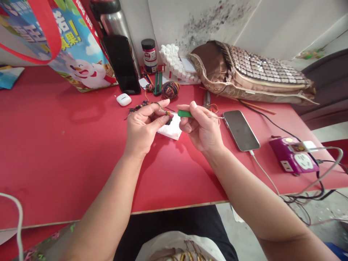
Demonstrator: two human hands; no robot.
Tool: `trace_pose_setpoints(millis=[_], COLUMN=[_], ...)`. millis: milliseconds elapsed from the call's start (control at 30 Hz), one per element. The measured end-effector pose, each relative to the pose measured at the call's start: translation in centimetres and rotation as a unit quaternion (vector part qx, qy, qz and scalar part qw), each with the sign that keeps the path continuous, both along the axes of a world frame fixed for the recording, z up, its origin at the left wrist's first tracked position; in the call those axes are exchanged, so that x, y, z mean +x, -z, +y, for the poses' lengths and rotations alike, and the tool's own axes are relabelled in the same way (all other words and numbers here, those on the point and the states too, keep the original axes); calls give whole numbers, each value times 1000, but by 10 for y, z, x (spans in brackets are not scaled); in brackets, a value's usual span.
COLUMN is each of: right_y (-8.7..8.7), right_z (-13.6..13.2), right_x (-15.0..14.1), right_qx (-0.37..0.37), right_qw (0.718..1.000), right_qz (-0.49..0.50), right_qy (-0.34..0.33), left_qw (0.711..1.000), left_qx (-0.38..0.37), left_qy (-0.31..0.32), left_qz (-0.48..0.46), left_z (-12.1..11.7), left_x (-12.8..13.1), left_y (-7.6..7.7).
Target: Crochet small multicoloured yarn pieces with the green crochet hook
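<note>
Above the red table, my left hand (140,132) pinches a small piece of dark multicoloured crochet work (169,119) between thumb and fingers. A strand of yarn runs over its raised index finger. My right hand (203,127) is closed around the green grip of a crochet hook (185,114); the hook's thin metal tip points left and meets the work at my left fingertips. Behind the hands lies a ball of multicoloured yarn (170,89). A dark braided bit of yarn (140,106) shows beyond my left hand. White folded paper (174,133) lies beneath the work.
A propped black phone (121,63), steel bottle (112,21), earbud case (123,99), green cutter (158,83) and dark-lidded jar (149,56) stand or lie behind. On the right are a charging phone (241,130), purple power socket (295,156) and brown beaded cushion (252,72). A printed bag (81,69) stands left.
</note>
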State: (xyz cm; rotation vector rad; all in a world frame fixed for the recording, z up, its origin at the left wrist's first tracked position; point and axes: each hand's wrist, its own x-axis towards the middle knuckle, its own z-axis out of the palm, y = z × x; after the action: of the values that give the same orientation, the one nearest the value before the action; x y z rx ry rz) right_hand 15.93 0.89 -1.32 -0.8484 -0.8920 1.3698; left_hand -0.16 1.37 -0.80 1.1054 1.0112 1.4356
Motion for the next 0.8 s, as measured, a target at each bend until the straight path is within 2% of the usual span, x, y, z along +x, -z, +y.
trace_pose_setpoints(millis=[200,367,467,600,700,800], right_y=[4,10,12,15,18,20], right_z=[2,2,-1,-7,-12,-14], right_x=[-2,-6,-8,-10,-13,-15], right_qx=[-24,-15,17,81,167,249], right_qw=[997,996,999,991,960,922], right_qz=[78,83,33,-84,-191,-254], right_qy=[-14,8,29,64,121,150], left_qw=[995,995,995,994,989,980], left_qx=[-41,-45,-52,-70,-90,-120], left_qy=[11,-16,-30,-47,-57,-25], left_qz=[-85,-82,-73,-69,-99,-155], left_z=[-2,-3,-2,-4,-6,-4], left_x=[9,11,12,16,19,16], left_y=[3,7,10,13,11,9])
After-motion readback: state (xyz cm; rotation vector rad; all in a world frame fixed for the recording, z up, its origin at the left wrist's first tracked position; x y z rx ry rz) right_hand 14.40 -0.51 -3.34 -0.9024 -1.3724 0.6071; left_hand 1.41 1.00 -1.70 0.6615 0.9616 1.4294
